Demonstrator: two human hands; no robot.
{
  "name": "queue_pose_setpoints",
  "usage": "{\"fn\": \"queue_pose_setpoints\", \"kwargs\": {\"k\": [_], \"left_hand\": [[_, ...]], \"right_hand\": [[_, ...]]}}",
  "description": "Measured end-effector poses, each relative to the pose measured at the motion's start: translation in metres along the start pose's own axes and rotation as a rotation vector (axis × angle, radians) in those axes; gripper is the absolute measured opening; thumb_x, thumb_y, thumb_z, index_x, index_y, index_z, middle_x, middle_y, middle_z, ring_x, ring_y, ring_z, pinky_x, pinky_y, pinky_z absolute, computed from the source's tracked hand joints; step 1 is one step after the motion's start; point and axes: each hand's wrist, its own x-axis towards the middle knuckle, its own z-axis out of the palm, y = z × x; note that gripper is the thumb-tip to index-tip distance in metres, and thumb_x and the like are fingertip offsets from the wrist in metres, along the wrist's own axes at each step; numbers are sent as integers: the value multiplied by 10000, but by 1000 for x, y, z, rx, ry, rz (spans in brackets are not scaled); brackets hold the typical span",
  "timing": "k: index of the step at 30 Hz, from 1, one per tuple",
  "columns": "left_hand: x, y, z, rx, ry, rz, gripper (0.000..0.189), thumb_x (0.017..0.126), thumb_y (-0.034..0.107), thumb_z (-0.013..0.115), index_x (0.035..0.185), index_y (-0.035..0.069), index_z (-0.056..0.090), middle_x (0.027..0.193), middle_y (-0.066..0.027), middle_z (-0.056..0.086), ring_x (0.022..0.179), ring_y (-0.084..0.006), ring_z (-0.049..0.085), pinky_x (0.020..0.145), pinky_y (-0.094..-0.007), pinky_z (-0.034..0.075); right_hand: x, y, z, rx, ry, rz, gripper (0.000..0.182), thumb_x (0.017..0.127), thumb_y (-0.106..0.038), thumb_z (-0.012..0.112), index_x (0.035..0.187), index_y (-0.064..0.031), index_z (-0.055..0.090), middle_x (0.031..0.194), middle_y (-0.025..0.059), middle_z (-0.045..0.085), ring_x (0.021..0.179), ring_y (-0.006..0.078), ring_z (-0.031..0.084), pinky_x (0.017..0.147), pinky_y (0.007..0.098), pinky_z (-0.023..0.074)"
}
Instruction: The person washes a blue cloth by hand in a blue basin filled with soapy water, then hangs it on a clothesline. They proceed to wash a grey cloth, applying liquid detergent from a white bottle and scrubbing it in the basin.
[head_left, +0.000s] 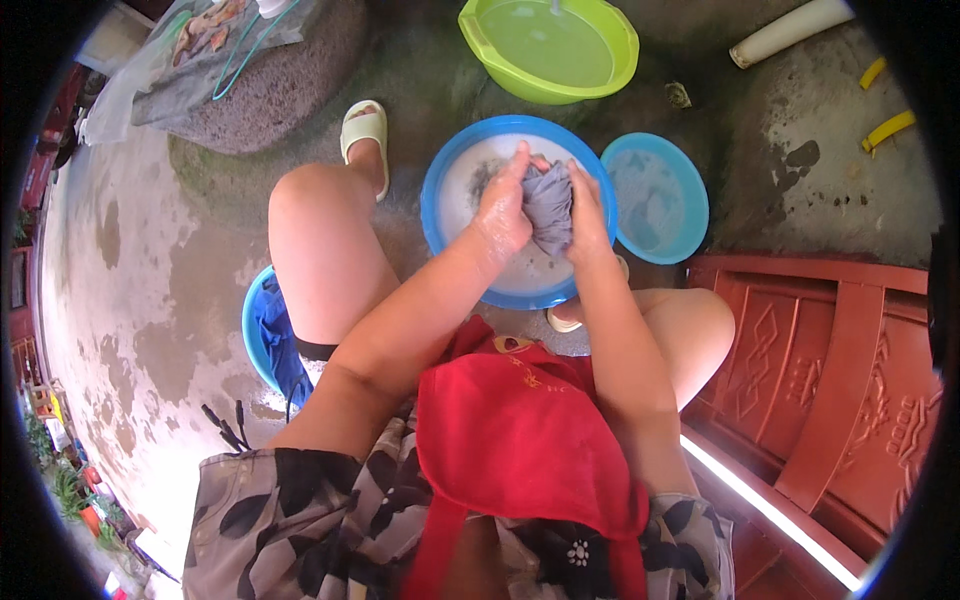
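A bunched grey cloth (548, 204) is held between my two hands over a blue plastic basin (433, 232). My left hand (504, 204) presses it from the left side, wet and with some suds on the wrist. On the cloth's right side my right hand (589, 206) grips it. Whitish, soapy water (517, 279) with dark specks and a dark patch fills much of the basin below. The cloth hides part of the fingers of both hands.
A lime-green basin (559, 91) of cloudy water stands beyond; a light-blue basin (701, 199) adjoins on the right. Dark blue cloth (276, 330) lies in another basin (250, 330) by the left knee. A stone slab (247, 112), white pipe (787, 34) and red carved panel (810, 360) are around.
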Motion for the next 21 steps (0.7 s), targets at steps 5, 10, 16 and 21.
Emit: {"fn": "queue_pose_setpoints", "kwargs": {"k": [5, 10, 16, 21], "left_hand": [[2, 10, -6, -65, -95, 95, 341, 905, 370, 479, 1084, 83, 523, 1026, -89, 569, 951, -237, 542, 876, -411, 421], [3, 23, -22, 216, 88, 145, 441, 844, 239, 584, 1242, 142, 421, 1083, -66, 537, 1004, -232, 512, 886, -455, 403], [9, 18, -24, -250, -6, 86, 671, 774, 89, 623, 1283, 214, 203, 1079, -116, 525, 986, -314, 521, 809, -515, 445], [-15, 26, -8, -357, 2, 48, 362, 792, 91, 592, 1060, 193, 371, 919, -130, 552, 845, -278, 571, 712, -449, 498]], "right_hand": [[-34, -12, 5, 466, -297, 373, 404, 858, -265, 531, 1209, -74, 474, 1142, 51, 554, 1035, 230, 539, 845, 390, 444], [-36, -42, 0, 141, -157, -135, 356, 764, -73, 656, 1091, -49, 519, 1105, 54, 556, 993, 177, 538, 828, 298, 447], [-67, -52, 16, -751, -371, -1067, 283, 674, -29, 687, 910, -35, 532, 1021, 95, 542, 967, 254, 534, 843, 344, 431], [-101, -16, 37, -760, -401, -1123, 196, 681, -77, 675, 781, -26, 513, 944, 126, 530, 901, 329, 503, 794, 390, 427]]}}
